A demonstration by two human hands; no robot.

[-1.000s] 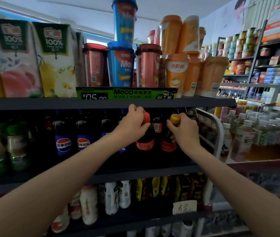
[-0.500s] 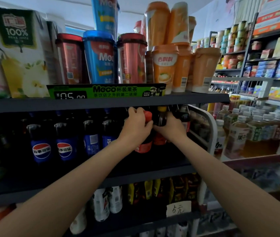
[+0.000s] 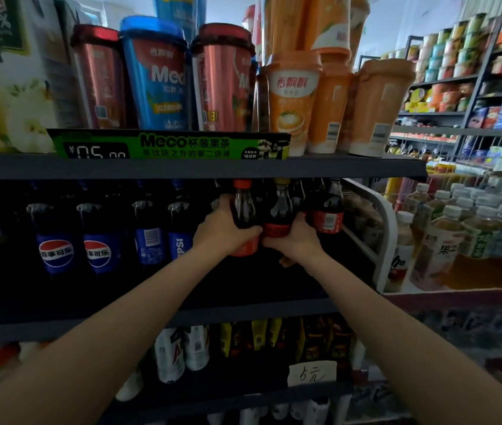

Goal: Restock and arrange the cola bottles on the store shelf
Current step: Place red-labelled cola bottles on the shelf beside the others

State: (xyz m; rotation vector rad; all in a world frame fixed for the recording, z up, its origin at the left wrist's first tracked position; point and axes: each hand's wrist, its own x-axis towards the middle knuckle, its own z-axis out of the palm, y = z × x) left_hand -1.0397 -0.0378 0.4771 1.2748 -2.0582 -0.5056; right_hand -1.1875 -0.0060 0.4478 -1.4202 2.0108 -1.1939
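A: Where are the 2 colas?
B: On the middle shelf (image 3: 182, 314). Left hand (image 3: 222, 233) grips the red-capped bottle (image 3: 243, 207), right hand (image 3: 294, 240) the yellow-capped bottle (image 3: 280, 210).
A: Advice?
B: Slide both back upright, labels forward.

Both bare forearms reach up and forward, converging at the middle shelf (image 3: 243, 314). The left hand (image 3: 222, 231) wraps a red-capped cola bottle (image 3: 243, 207); the right hand (image 3: 297, 237), touching it, curls its grip round a yellow-capped cola bottle (image 3: 280, 210).
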